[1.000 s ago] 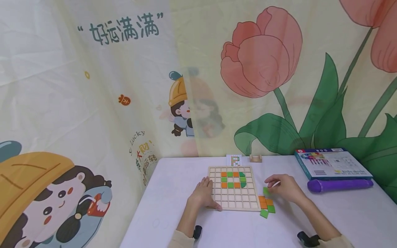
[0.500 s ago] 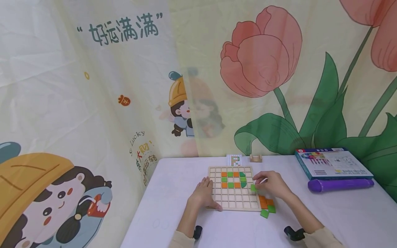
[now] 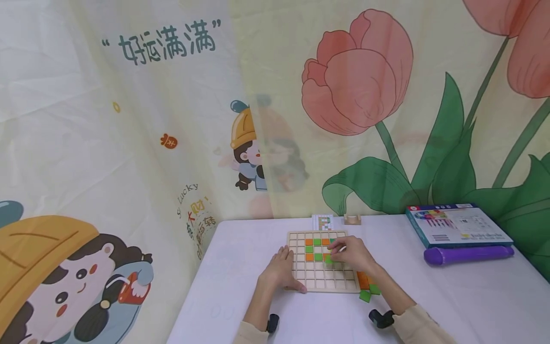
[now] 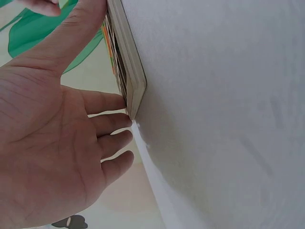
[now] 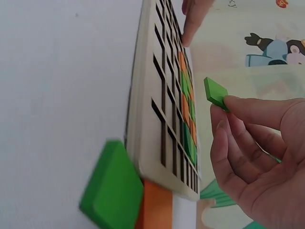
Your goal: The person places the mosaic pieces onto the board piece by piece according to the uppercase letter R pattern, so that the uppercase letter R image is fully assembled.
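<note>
A wooden grid board (image 3: 303, 282) lies on the table with orange, green and dark green tiles set in its upper cells. My right hand (image 3: 354, 253) pinches a green square tile (image 5: 215, 91) between thumb and fingertips, held just above the board in the right wrist view. At the board's left edge my left hand (image 3: 280, 270) rests with fingers spread and fairly straight; the left wrist view shows its fingertips (image 4: 125, 119) touching the board's side. Loose green tiles (image 3: 365, 296) and orange tiles (image 3: 363, 281) lie by the board's right edge, partly behind the right forearm.
Behind the board stand a small pattern card (image 3: 323, 222) and a little wooden holder (image 3: 352, 220). A flat box (image 3: 460, 225) lies at the back right, with a purple cylinder (image 3: 468, 255) before it. A printed curtain (image 3: 283, 143) hangs behind the table.
My right hand has moved left from beside the loose tiles to over the board, carrying the green square tile. My left hand has stayed at the board's left edge.
</note>
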The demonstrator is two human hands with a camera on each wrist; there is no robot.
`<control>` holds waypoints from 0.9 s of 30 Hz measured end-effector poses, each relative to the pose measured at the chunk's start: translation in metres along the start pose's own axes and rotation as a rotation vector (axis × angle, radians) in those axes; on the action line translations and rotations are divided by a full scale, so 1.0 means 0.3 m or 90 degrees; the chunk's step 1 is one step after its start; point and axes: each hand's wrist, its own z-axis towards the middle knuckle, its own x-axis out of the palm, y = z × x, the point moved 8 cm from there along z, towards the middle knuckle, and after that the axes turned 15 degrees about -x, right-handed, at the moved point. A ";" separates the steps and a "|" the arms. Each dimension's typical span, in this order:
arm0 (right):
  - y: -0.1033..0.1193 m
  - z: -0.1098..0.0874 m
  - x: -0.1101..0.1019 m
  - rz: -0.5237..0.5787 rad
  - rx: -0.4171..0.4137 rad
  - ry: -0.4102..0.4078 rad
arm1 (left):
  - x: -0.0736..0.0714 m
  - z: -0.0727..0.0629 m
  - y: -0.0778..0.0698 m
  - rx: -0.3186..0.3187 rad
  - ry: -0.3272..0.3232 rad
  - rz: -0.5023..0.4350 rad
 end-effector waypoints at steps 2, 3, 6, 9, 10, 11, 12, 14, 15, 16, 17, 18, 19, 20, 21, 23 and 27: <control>-0.003 0.014 0.026 -0.002 -0.004 -0.004 | 0.000 0.001 0.002 0.001 0.000 -0.002; -0.002 0.020 0.038 -0.004 -0.010 -0.005 | 0.000 0.002 0.003 0.001 0.001 -0.001; 0.006 0.034 0.071 0.003 -0.028 -0.005 | 0.001 0.004 0.004 0.003 0.001 0.002; 0.018 0.044 0.098 0.009 -0.047 -0.003 | 0.002 0.008 0.006 0.004 0.000 0.010; 0.022 0.048 0.106 0.012 -0.054 -0.002 | 0.003 0.008 0.006 0.006 0.000 0.011; 0.025 0.053 0.114 0.011 -0.062 -0.002 | 0.003 0.008 0.006 0.008 0.001 0.012; 0.030 0.057 0.120 0.012 -0.070 -0.001 | 0.003 0.008 0.007 0.009 0.000 0.014; 0.036 0.065 0.133 0.013 -0.080 0.003 | 0.006 0.008 0.005 0.012 0.000 0.020; 0.039 0.070 0.139 0.012 -0.084 0.005 | 0.007 0.009 0.005 0.012 0.000 0.021; 0.041 0.073 0.145 0.009 -0.084 0.007 | 0.008 0.009 0.005 0.011 -0.001 0.021; 0.044 0.076 0.150 0.005 -0.084 0.010 | 0.008 0.010 0.005 0.011 -0.002 0.023; 0.046 0.079 0.156 0.001 -0.081 0.013 | 0.008 0.011 0.004 0.011 -0.003 0.024; 0.047 0.082 0.161 -0.004 -0.077 0.015 | 0.007 0.011 0.004 0.010 -0.004 0.026; 0.050 0.085 0.166 -0.008 -0.076 0.018 | 0.006 0.012 0.002 0.011 -0.005 0.026; 0.054 0.087 0.171 -0.010 -0.076 0.021 | 0.006 0.012 0.002 0.011 -0.005 0.026; 0.063 0.089 0.180 -0.016 -0.082 0.030 | 0.004 0.010 0.000 0.011 -0.006 0.029; 0.082 0.094 0.196 -0.022 -0.112 0.046 | -0.001 0.004 0.000 0.008 -0.005 0.027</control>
